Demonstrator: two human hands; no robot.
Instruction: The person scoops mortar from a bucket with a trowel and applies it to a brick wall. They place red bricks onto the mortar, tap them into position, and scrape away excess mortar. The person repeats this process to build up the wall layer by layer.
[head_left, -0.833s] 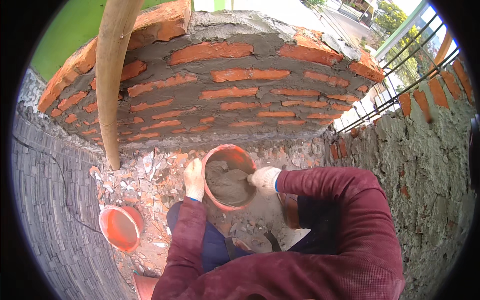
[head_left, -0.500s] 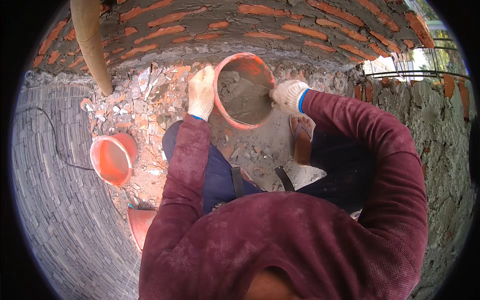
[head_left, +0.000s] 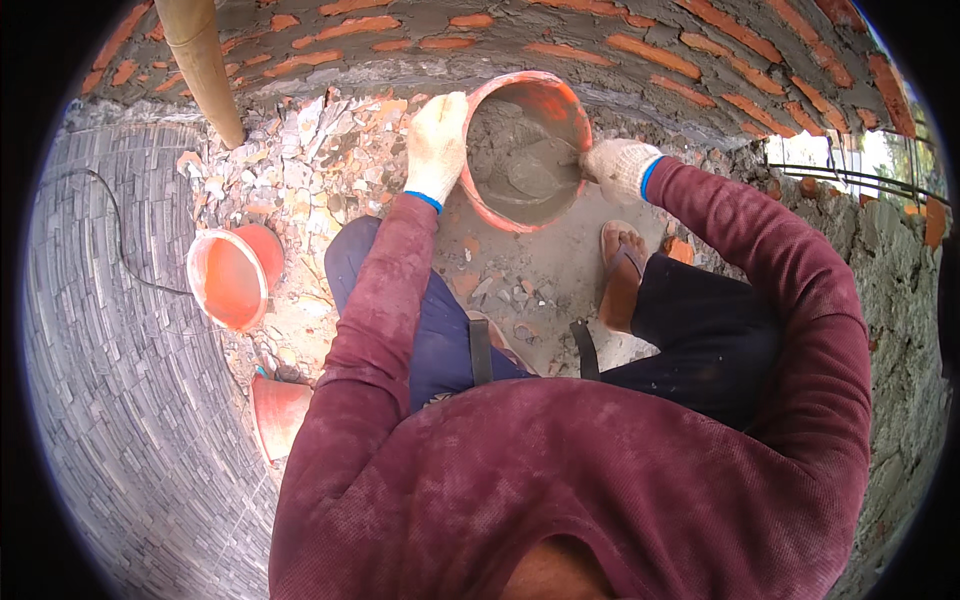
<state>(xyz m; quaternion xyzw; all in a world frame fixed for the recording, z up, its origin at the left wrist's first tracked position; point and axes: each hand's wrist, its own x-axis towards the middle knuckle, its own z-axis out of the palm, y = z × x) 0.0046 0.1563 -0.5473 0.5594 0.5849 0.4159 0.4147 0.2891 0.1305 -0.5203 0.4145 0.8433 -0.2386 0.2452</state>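
An orange bucket (head_left: 474, 191) with grey wet mortar (head_left: 505, 150) inside stands tilted toward me on the ground between my feet and the brick wall. My left hand (head_left: 437, 140), in a pale knit glove with a blue cuff, is closed on the bucket's left rim. At the opposite rim my right hand (head_left: 618, 168), gloved the same way, is closed round the handle of what looks like a trowel (head_left: 545, 168). Its blade lies in the mortar and is smeared grey, so its outline is hard to make out. The handle is mostly hidden in my fist.
A second orange bucket (head_left: 262, 255) leans at the left, and another (head_left: 282, 412) lies nearer me. Broken brick and rubble (head_left: 290, 185) cover the ground. A bamboo pole (head_left: 205, 75) stands before the brick wall (head_left: 440, 30). A dark cable (head_left: 125, 235) runs over the grey stone-patterned surface.
The view has shifted, so the bucket and both hands appear higher and farther right. My left hand stays on the rim; the mortar around the trowel looks smoother and more spread.
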